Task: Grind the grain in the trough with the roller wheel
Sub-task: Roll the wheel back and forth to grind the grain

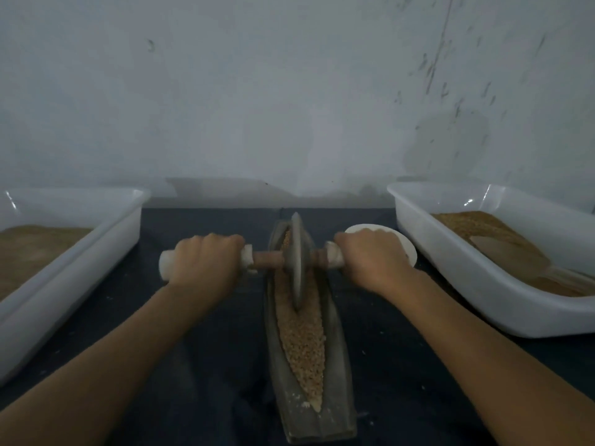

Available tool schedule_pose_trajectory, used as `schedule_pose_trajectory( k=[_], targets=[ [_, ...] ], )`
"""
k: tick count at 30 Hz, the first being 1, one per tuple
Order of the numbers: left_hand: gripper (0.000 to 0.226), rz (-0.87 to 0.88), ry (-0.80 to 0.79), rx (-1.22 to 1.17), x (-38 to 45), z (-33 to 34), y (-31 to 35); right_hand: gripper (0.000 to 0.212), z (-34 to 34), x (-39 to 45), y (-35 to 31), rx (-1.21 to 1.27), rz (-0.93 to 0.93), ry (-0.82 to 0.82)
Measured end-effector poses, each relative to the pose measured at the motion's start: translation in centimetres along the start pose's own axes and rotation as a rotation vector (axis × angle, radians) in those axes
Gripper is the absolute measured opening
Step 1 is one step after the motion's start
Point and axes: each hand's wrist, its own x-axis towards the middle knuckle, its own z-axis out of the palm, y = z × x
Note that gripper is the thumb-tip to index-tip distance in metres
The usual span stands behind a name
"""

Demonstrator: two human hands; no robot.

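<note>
White tubs (483, 262) of grain flank trough (335, 333); bowl (409, 249) behind right hand (370, 255); both hands' fingers (222, 241) clench roller wheel (297, 259) handles.

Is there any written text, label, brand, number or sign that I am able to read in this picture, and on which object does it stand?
None: no text can be read anywhere in this view.
The two white plastic trays bear no label.
The grey boat-shaped trough, the grey roller wheel and the small white bowl show no marking.
The pale wall has only dark scuffs, not letters.
</note>
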Motion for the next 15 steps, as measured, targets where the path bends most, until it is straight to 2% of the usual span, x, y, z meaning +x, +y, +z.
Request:
schedule_pose_trajectory(
  k=[3, 7, 9, 11, 15],
  targets=[
    [0.011, -0.017, 0.004, -0.009, 2.4, 0.6, 0.1, 0.021, 0.8, 2.1, 0.1, -0.026, 0.035, 0.036],
    [0.020, 0.027, 0.009, 0.014, 0.6, 0.1, -0.2, 0.015, -0.1, -0.1, -0.3, -0.015, 0.004, 0.053],
    [0.025, 0.073, -0.009, 0.050, -2.0, -0.7, -0.5, 0.016, -1.3, -2.9, -0.6, 0.026, -0.033, 0.018],
    [0.031, 0.115, -0.041, 0.081, -4.6, -2.1, -0.6, 0.026, -2.8, -6.0, -0.9, 0.071, -0.084, -0.036],
    [0.023, 0.179, -0.131, 0.131, -7.0, -4.8, -0.1, 0.032, -4.7, -8.5, -1.2, 0.131, -0.125, -0.148]
  ],
)
